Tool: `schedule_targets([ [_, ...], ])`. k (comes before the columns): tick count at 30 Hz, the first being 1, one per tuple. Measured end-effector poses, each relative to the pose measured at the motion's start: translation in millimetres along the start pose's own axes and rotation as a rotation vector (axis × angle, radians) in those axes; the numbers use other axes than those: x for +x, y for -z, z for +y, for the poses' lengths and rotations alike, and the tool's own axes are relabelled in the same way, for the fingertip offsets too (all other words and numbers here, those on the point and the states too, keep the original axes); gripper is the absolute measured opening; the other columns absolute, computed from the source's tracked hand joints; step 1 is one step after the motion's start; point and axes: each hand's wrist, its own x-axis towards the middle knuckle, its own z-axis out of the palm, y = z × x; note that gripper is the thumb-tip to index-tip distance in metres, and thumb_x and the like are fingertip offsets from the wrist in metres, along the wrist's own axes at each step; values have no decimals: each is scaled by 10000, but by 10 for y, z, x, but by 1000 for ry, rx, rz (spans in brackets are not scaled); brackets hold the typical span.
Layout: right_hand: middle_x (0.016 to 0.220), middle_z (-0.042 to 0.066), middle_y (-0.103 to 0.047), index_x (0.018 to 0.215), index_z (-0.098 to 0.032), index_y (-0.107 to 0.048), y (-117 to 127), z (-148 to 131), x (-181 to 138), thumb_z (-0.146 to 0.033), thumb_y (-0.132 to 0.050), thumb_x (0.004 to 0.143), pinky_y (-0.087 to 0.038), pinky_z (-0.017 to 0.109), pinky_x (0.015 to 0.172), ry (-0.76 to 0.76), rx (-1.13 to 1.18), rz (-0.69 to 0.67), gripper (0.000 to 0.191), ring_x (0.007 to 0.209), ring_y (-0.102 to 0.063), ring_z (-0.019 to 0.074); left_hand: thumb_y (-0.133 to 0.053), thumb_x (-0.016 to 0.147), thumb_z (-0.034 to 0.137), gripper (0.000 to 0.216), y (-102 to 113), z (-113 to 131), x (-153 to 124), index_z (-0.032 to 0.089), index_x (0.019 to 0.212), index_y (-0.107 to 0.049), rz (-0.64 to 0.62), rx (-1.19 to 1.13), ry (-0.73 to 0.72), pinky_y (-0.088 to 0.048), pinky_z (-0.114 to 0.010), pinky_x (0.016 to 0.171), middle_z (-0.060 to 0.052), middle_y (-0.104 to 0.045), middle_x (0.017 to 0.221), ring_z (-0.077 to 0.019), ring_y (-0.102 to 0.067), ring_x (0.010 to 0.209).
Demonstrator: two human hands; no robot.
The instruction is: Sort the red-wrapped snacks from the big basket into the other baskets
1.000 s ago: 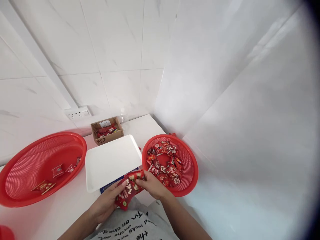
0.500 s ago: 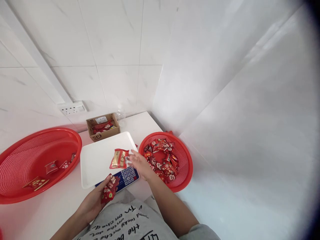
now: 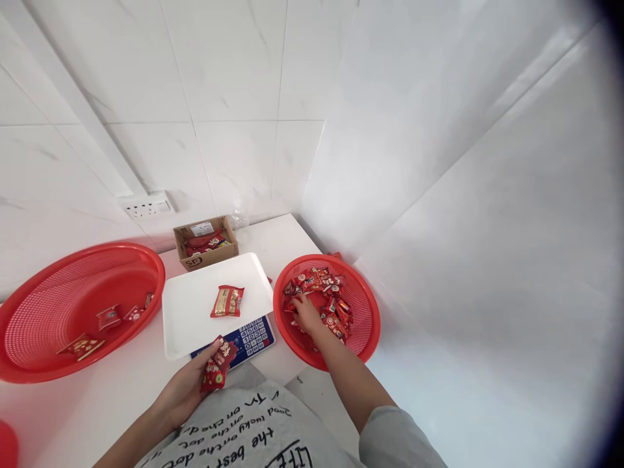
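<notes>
My left hand (image 3: pixel 188 388) is closed on a red snack packet (image 3: pixel 218 364) just in front of the scale's blue keypad (image 3: pixel 244 337). My right hand (image 3: pixel 307 313) reaches into the small red basket (image 3: pixel 363 338) at the right and rests among several red packets (image 3: pixel 331 305); its fingers are curled on the pile, and I cannot make out whether they hold one. A single red and gold packet (image 3: pixel 227 301) lies on the scale's white tray (image 3: pixel 188 318).
A large red basket (image 3: pixel 29 364) at the left holds a few packets (image 3: pixel 108 317). A small cardboard box (image 3: pixel 207 243) with red packets stands behind the scale, near a clear bottle (image 3: pixel 238 220). A wall socket (image 3: pixel 146 207) sits above. White tiled walls close in behind and to the right.
My right hand laid a red and gold packet on the white tray, then moved right into the small basket. My left hand kept its red packet and drew back slightly.
</notes>
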Motion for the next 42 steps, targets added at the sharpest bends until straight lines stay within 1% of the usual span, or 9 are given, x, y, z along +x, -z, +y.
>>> schedule_targets([
  [6,1173,115,-546,1072,-189,-585,282,215,8,-164,-496,767,-386,355,850,-218,-143,90,318,1018,-535,255,-699,743,360,430,-14,8,-15,144,1102,-602,9,7,-14,-574,-321,669,-122,-712,973,-239,-701,778],
  [10,1209,161,-544,1151,-177,-555,373,252,34,-178,-468,782,-351,444,890,-323,-216,119,379,1111,-484,309,-708,731,363,431,-2,-5,-22,141,1088,-607,-10,-5,-9,-574,-327,685,-120,-711,976,-244,-698,798],
  [14,1314,124,-507,1243,-221,-505,307,142,80,-228,-452,810,-216,516,1007,-250,-272,103,436,1243,-364,292,-717,720,374,436,-3,-14,-36,144,1073,-605,-9,-6,2,-576,-335,688,-110,-715,943,-246,-698,792],
  [19,1300,126,-539,1289,-239,-495,131,59,185,-215,-398,850,-109,574,1027,-214,-334,24,451,1216,-392,299,-695,741,376,410,-22,-23,-61,142,1067,-605,-2,-16,20,-576,-349,699,-111,-713,923,-250,-699,781],
  [23,1295,126,-548,1304,-236,-489,97,76,218,-137,-330,861,-96,593,1020,-216,-382,22,480,1210,-396,308,-679,757,378,403,-14,-45,-73,141,1073,-602,4,-40,24,-574,-366,712,-114,-713,908,-257,-699,784],
  [29,1298,157,-541,1144,-171,-625,130,101,134,-131,-325,870,-132,525,1044,-169,-425,28,408,1217,-407,287,-670,768,348,362,-3,-61,-114,134,1053,-609,18,-68,31,-572,-378,723,-105,-716,860,-251,-698,751],
  [33,1325,164,-520,1222,-176,-572,93,109,109,-174,-330,889,-81,564,1051,-174,-428,33,412,1238,-397,308,-676,762,346,352,-13,-64,-124,132,1034,-614,11,-61,39,-573,-366,712,-101,-716,837,-249,-700,729],
  [37,1226,170,-597,1227,-172,-562,61,85,115,-119,-338,870,-28,556,1057,-172,-407,37,424,1152,-491,312,-656,779,336,318,-36,-60,-135,132,1020,-614,17,-50,19,-575,-345,684,-101,-717,829,-244,-702,715],
  [42,1131,179,-645,1175,-143,-567,115,28,140,-125,-397,842,-74,507,1058,-176,-319,85,375,1060,-569,279,-628,804,338,292,-22,-55,-154,128,1005,-614,29,-33,16,-578,-343,640,-104,-719,828,-242,-701,686],
])
